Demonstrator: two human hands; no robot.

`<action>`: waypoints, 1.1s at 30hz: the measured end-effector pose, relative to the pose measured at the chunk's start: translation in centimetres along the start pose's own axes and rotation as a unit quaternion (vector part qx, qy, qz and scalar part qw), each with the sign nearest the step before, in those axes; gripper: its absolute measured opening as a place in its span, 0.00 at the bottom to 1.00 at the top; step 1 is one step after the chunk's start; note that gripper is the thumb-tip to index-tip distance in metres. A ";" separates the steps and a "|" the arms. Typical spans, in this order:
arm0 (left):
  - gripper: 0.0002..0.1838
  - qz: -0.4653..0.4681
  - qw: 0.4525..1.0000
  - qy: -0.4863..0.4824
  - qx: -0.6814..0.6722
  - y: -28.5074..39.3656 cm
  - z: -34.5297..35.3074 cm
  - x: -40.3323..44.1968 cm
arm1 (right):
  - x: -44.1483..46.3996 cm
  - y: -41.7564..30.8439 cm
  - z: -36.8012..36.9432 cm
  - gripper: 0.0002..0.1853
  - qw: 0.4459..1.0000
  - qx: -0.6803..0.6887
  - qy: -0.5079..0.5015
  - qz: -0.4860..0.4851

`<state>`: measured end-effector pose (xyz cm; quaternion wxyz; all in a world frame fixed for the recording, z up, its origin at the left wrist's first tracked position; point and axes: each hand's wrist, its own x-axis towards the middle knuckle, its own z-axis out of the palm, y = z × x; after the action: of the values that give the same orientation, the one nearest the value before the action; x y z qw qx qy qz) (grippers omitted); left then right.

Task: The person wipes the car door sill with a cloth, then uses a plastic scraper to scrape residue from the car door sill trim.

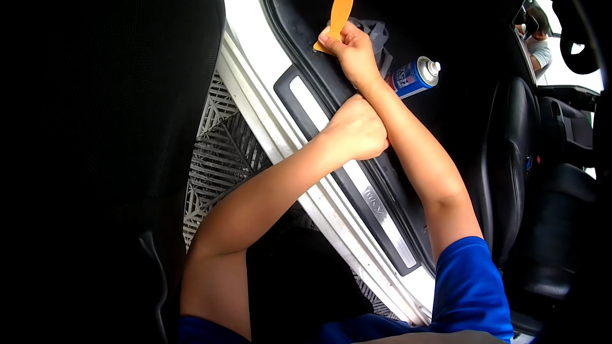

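"Scraper [343, 5], orange: where is it located?"

"It is grasped between the thumb and fingers of the right hand [358, 57]. The handle, pierced by a hole near its end, is directed upward in the view, away from the fingers. The wide end is positioned just below them, close to the black trim [280, 25]. Whether the trim is touched cannot be told."

"How are the left fingers set?"

"The left hand [357, 126] is placed below the right fingers, close against the right forearm, with its back turned up. Its fingers are curled in; the tips are hidden, so whether anything is grasped cannot be told."

"What is found near the right fingers?"

"Crumpled grey material [377, 33] is seen just behind them. A blue spray can [410, 80] is tilted below and to their right, its white nozzle turned away."

"And around the left fingers?"

"A sill plate [309, 100] is partly covered by the left hand. Floor grating [223, 153] is seen to the left of those fingers; a black seat [510, 121] is located well apart, to their right."
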<state>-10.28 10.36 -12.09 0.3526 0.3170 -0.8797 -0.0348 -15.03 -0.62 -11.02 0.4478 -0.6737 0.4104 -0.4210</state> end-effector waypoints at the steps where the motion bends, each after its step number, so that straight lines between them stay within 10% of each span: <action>1: 0.08 -0.008 1.000 0.018 -0.013 0.1 0.0 0.0 | -0.1 -0.2 0.1 0.05 1.000 0.010 -0.005 -0.004; 33: 0.10 -0.016 1.000 -0.001 -0.009 0.2 0.1 0.1 | -1.0 -0.3 -1.3 0.04 0.979 -0.141 -0.013 -0.144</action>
<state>-10.48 10.42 -12.00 0.3542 0.3282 -0.8744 -0.0484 -16.51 0.03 -10.65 0.2885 -0.7877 0.3587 -0.4096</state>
